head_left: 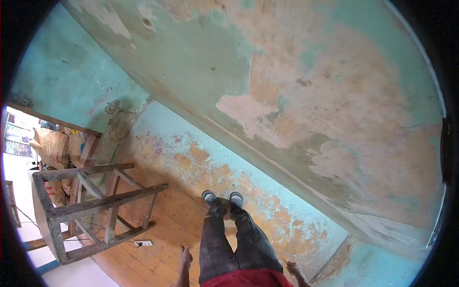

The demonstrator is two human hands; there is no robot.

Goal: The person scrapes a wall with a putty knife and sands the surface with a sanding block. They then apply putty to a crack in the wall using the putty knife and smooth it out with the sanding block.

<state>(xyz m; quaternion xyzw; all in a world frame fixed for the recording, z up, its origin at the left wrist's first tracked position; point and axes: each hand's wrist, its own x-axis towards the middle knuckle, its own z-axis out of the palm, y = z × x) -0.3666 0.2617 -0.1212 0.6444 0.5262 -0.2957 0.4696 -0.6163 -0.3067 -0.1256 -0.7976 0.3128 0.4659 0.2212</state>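
Observation:
My left hand (185,255) hangs beside my left thigh, thumb apart from loosely bent fingers, with nothing visible in it. To the right of my other thigh is my right hand (293,268), its fingers curled in; whether a small thing is inside them I cannot make out. Neither hand touches the wall. In front of my shoes stands a wall (191,91) with worn green paint and large bare, pinkish-beige patches. Dust and pale flakes (248,191) lie along its foot.
A wooden stool-like frame (95,205) is at the left, with a power socket strip (144,243) and cable near its legs. Stuffed sacks (52,146) are piled behind it. The orange floor (165,225) is dusty. Another turquoise wall (71,67) meets the patched one in a corner.

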